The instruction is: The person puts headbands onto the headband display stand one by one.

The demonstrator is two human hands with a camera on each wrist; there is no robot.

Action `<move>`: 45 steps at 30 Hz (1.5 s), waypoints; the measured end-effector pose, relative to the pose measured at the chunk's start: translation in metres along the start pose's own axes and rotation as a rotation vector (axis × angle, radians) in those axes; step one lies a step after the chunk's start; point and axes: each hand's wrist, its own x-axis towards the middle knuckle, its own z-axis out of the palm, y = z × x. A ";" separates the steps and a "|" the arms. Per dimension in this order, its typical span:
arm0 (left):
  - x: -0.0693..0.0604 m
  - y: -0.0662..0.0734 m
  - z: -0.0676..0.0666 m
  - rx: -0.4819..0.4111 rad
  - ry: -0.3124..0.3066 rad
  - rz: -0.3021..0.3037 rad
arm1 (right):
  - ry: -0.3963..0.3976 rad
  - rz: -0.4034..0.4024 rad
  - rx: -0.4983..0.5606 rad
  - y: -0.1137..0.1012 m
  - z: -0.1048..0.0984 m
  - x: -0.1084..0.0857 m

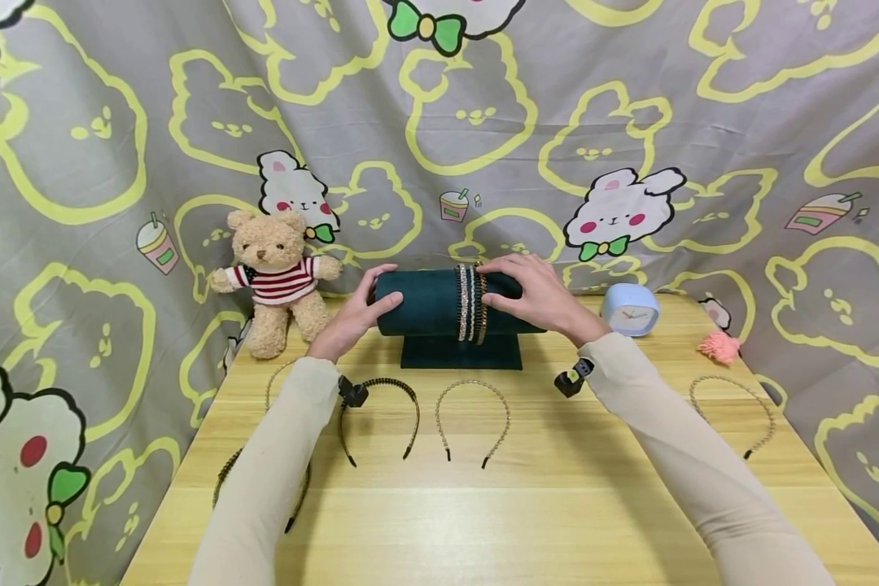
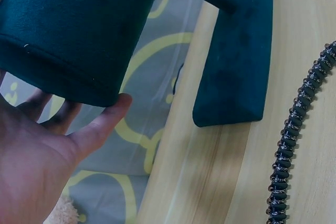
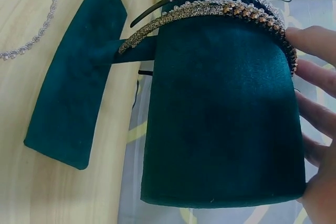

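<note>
A dark green velvet headband stand (image 1: 417, 303), a padded roll on a flat base, stands at the back middle of the table. Three headbands circle the roll: a pinkish glittery one (image 1: 462, 303), a pale beaded one (image 1: 472, 304) and a gold-and-dark beaded headband (image 3: 231, 10) at the right. My left hand (image 1: 366, 308) grips the roll's left end, thumb in front; the left wrist view shows its thumb (image 2: 107, 121) at the rim. Over the right part of the roll, my right hand (image 1: 538, 293) holds the gold-and-dark headband, its fingertips at that band's edge.
A black beaded headband (image 1: 391, 381) and a clear beaded one (image 1: 473, 382) lie in front of the stand. More headbands lie left, under my forearm, and a thin headband (image 1: 732, 379) at right. A teddy bear (image 1: 274, 273), blue clock (image 1: 631, 309) and pink tassel (image 1: 719, 347) stand around.
</note>
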 end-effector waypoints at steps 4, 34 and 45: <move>0.000 0.001 0.000 0.008 0.002 0.004 | 0.005 -0.002 -0.001 0.000 -0.001 -0.001; -0.002 0.001 0.000 -0.005 -0.005 -0.001 | 0.196 0.150 0.231 0.065 -0.076 -0.096; -0.002 0.000 0.000 0.004 -0.003 -0.007 | 0.280 0.266 0.270 0.107 -0.108 -0.158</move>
